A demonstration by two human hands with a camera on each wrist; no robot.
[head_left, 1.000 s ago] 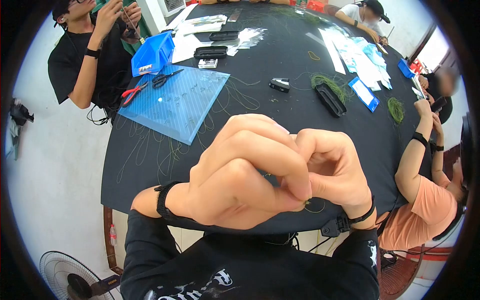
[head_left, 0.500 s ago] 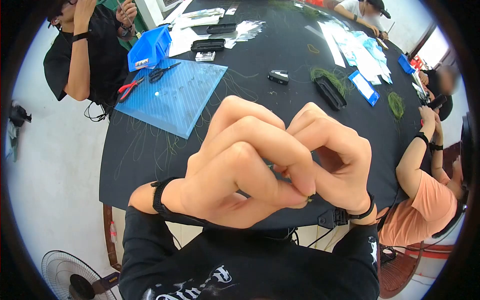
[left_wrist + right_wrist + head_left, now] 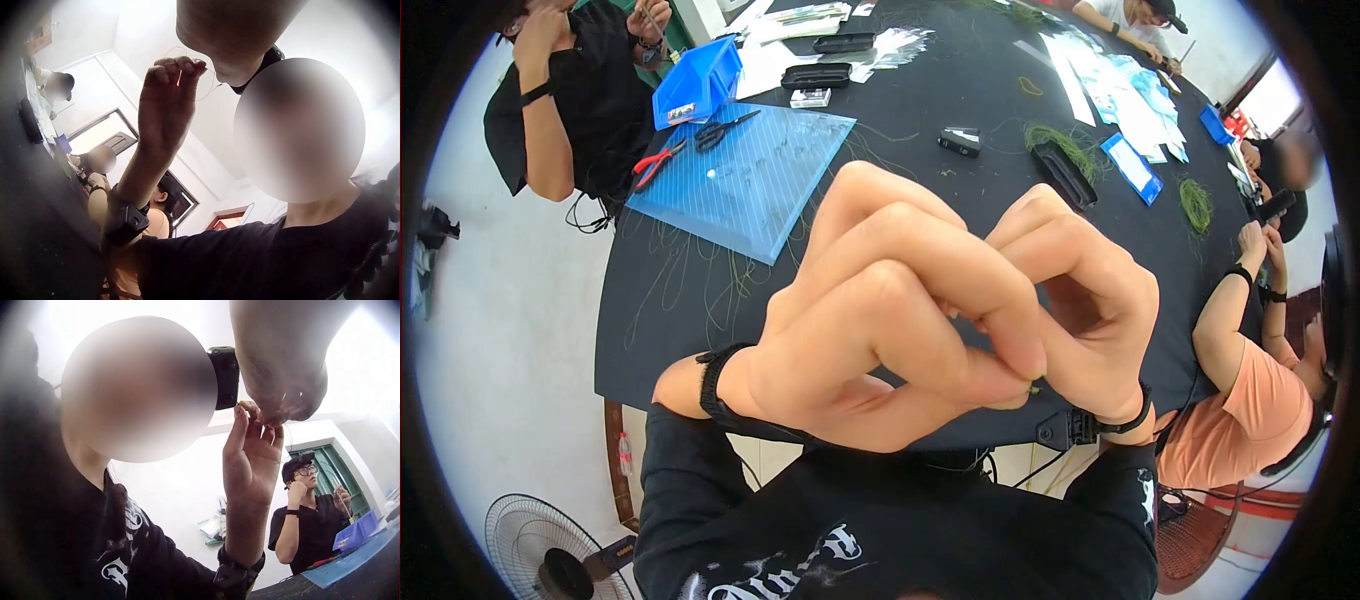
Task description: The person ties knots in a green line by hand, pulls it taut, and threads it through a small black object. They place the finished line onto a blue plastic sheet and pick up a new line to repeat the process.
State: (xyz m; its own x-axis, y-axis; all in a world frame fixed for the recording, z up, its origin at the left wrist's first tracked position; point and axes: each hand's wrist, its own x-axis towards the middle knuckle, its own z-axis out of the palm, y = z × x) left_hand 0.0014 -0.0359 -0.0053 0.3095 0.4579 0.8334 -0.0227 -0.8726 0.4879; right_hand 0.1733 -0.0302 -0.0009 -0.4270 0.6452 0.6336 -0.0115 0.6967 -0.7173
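Note:
My left hand [image 3: 890, 310] is in front of my chest, thumb and forefinger pinched together at a tiny greenish tip [image 3: 1034, 390]. Beside it on the right, my right hand [image 3: 1095, 300] has its fingers curled, their tips partly hidden behind the left fingers. In the left wrist view a thin looped line [image 3: 213, 81] runs from the pinched fingertips of the right hand [image 3: 165, 109] towards the left hand [image 3: 228, 44]. The right wrist view shows both hands' fingertips close together, the left hand [image 3: 250, 465] below the right hand [image 3: 281, 369].
On the black table [image 3: 920, 380] lie a blue mat [image 3: 750, 190] with scissors and red pliers, a blue bin [image 3: 697, 85], black cases, a stapler-like item [image 3: 959, 141] and green line coils [image 3: 1195, 205]. Other people sit around it.
Both hands have risen slightly in the head view, and the right hand has shifted a little to the right. The fingers of the left hand remain pinched.

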